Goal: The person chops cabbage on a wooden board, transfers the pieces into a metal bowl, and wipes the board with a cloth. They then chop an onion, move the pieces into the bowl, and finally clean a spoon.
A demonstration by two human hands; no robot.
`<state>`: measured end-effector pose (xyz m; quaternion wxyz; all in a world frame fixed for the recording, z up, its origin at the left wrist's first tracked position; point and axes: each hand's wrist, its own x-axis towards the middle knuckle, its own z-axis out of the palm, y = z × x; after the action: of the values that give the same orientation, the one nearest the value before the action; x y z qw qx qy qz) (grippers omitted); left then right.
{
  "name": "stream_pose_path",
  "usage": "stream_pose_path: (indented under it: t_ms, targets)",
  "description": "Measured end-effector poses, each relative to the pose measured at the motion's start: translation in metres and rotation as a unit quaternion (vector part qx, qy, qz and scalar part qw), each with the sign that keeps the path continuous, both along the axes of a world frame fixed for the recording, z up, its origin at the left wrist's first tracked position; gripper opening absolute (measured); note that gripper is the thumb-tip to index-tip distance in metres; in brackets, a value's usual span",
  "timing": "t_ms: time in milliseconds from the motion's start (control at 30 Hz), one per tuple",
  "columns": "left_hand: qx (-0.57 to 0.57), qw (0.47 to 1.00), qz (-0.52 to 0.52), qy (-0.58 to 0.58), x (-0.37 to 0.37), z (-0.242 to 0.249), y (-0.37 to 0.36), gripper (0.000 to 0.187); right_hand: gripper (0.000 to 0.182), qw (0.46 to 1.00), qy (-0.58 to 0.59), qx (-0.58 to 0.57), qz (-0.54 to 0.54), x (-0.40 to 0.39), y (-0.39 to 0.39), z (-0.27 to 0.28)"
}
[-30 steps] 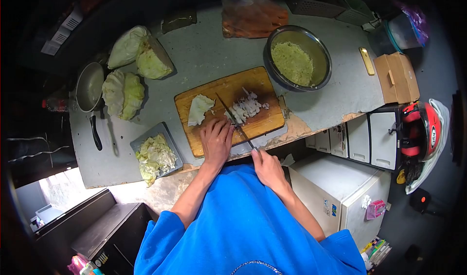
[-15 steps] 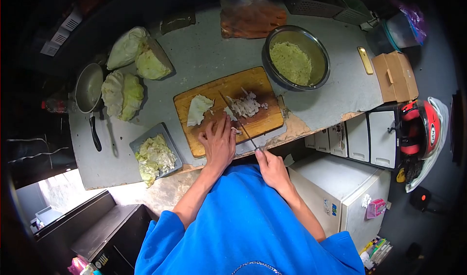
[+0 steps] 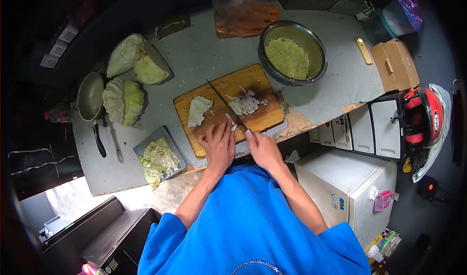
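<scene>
A wooden cutting board (image 3: 194, 141) lies near the table's front edge. My right hand (image 3: 263, 150) is closed round the handle of a knife (image 3: 224, 101), whose blade slants across the board to the upper left. My left hand (image 3: 219, 146) presses with its fingertips on a small piece of cabbage (image 3: 232, 124), left of the blade. A larger cabbage piece (image 3: 198, 110) lies on the board's left side. To the right of the blade is a pile of cut cabbage (image 3: 247, 103).
Cabbage heads (image 3: 122, 101) and a pan (image 3: 91, 97) are at the left. A grey tray (image 3: 181, 162) holds cabbage leaves. Behind the board stand a metal bowl (image 3: 318, 61) of shredded cabbage and a bag of carrots (image 3: 245, 18). A cardboard box (image 3: 396, 65) is at the right.
My right hand and the knife have moved forward and left, so the blade reaches further across the board. My left hand stays at the cabbage piece. The view has shifted slightly.
</scene>
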<state>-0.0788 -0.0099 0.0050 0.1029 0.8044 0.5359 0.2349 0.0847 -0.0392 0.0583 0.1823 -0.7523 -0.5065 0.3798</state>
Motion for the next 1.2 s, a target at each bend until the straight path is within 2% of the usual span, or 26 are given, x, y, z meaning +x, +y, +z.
stream_pose_path:
  t_ms: [100, 167, 300, 600, 667, 833, 933, 1200]
  targets:
    - [0.010, 0.999, 0.019, -0.024, 0.002, 0.001, 0.011, 0.031, 0.045, 0.998, 0.047, 0.024, -0.036, 0.012, -0.004, 0.013]
    - [0.007, 0.998, 0.027, -0.054, 0.002, 0.003, 0.021, 0.027, 0.046, 0.998, 0.052, 0.033, -0.023, 0.023, -0.014, 0.015]
    - [0.024, 0.993, 0.033, -0.113, 0.002, 0.000, 0.030, 0.020, 0.048, 0.997, 0.066, -0.020, -0.020, 0.025, -0.032, 0.022]
    - [0.020, 0.995, 0.023, -0.096, 0.004, 0.008, 0.031, 0.019, 0.050, 0.995, 0.088, -0.043, -0.029, 0.010, -0.049, 0.005]
    - [0.016, 0.995, 0.017, -0.092, 0.003, 0.007, 0.029, 0.019, 0.050, 0.999, -0.009, -0.028, -0.012, 0.003, -0.047, -0.004]
    - [0.026, 0.996, 0.008, -0.080, -0.002, 0.009, 0.026, 0.020, 0.051, 1.000, 0.011, 0.004, -0.019, -0.002, -0.021, -0.004]
    - [0.022, 0.995, 0.005, -0.096, -0.003, 0.009, 0.023, 0.020, 0.052, 0.996, 0.073, -0.013, -0.049, 0.003, -0.020, 0.003]
    - [0.024, 0.992, 0.015, -0.121, -0.002, 0.003, 0.024, 0.018, 0.049, 0.997, 0.070, -0.040, -0.011, 0.003, -0.035, 0.004]
